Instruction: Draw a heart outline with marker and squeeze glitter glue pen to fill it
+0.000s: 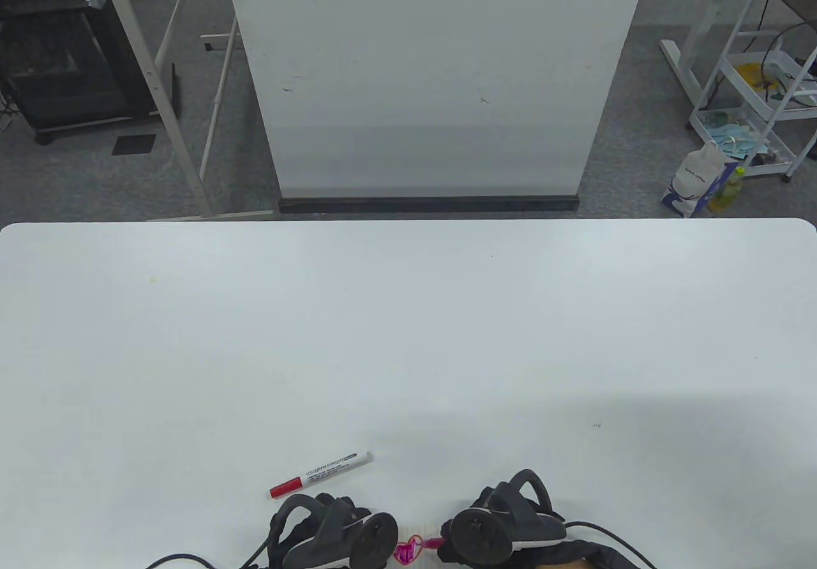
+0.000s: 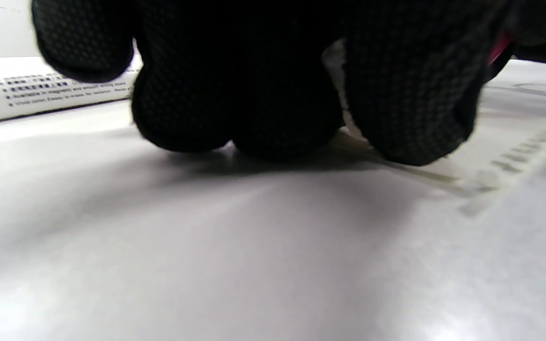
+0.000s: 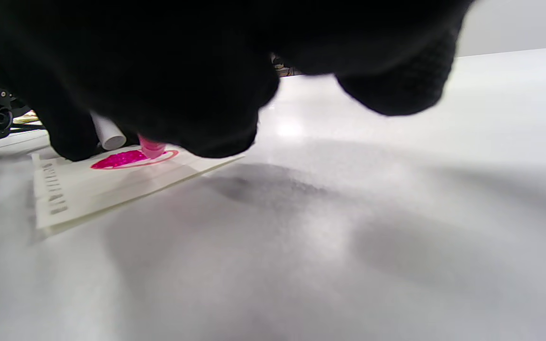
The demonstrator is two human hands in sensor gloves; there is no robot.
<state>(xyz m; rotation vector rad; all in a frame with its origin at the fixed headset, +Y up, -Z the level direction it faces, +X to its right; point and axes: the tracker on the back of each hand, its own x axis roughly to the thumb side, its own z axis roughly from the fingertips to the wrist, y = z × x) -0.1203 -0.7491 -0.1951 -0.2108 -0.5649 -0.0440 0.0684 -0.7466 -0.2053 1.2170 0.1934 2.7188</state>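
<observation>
A small cream card (image 3: 112, 184) is lying flat on the white worktop (image 1: 408, 339) at its near edge, and on it a heart (image 1: 408, 551) is showing: a thin red-pink outline, its left part already packed with wet, sparkling magenta glitter, the rest of the outline still bare. A row of dark printed marks is running along one edge of the card.

The right hand (image 1: 491, 527) is sitting just right of the heart, its fingers (image 3: 216, 123) curling round a pink glitter glue pen (image 3: 151, 148) whose translucent tip is touching the card inside the outline, beside the glitter patch.

The left hand (image 1: 332, 531) is sitting just left of the heart. In the left wrist view its fingers (image 2: 235, 118) are pressing down on the card's edge, bent at the tips; nothing is seen gripped in them, though whether they are pinching the card I cannot tell.

A marker (image 1: 321, 466) with a white barrel and a red cap is lying on the worktop beyond the left hand, up and to the left of the heart, apart from both hands.
</observation>
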